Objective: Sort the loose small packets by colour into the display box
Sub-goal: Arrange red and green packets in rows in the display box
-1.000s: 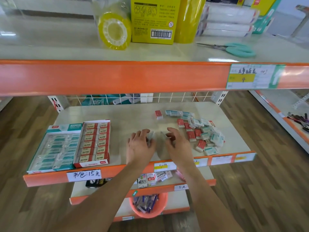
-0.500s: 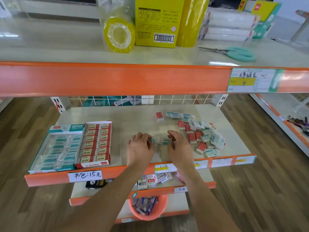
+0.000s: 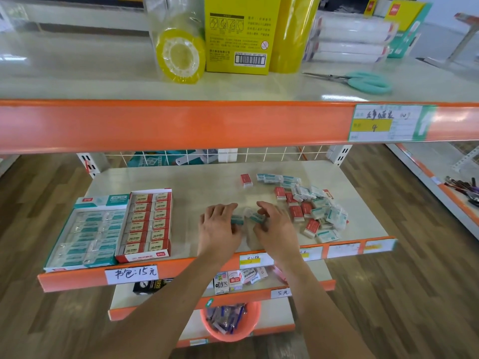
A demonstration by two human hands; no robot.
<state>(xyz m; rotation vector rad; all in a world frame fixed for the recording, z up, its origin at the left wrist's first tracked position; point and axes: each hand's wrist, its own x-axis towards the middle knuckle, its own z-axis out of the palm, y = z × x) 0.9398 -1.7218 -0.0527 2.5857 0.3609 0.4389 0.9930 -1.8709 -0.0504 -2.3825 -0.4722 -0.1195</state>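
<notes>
Two hands over middle shelf [image 3: 207, 182], near its front edge. Left hand [image 3: 219, 230]: fingers curled, pinching teal packet [image 3: 237, 219] at fingertips. Right hand [image 3: 275, 229]: fingers curled, pinching second teal packet [image 3: 257, 217]. Both packets close together between the hands, low over shelf surface; contact with shelf not resolvable.

Loose pile [image 3: 309, 207] of red and teal packets to right of right hand, on same shelf, colours mixed. Single red packet [image 3: 246, 179] apart from pile, behind hands.

Red display box [image 3: 145, 225] at left of shelf, filled with two columns of red-labelled packets marked 2B. Teal display box [image 3: 83, 233] touching its left side, filled with teal packets, lid flap raised at back. Both boxes well apart from hands.

Upper shelf: yellow tape roll [image 3: 180, 57] in clear wrap, yellow carton [image 3: 239, 35], teal-handled scissors [image 3: 363, 81]. Handwritten price tag [image 3: 131, 273] on orange shelf lip below boxes. Orange basket [image 3: 230, 322] on lowest shelf, holding small items.
</notes>
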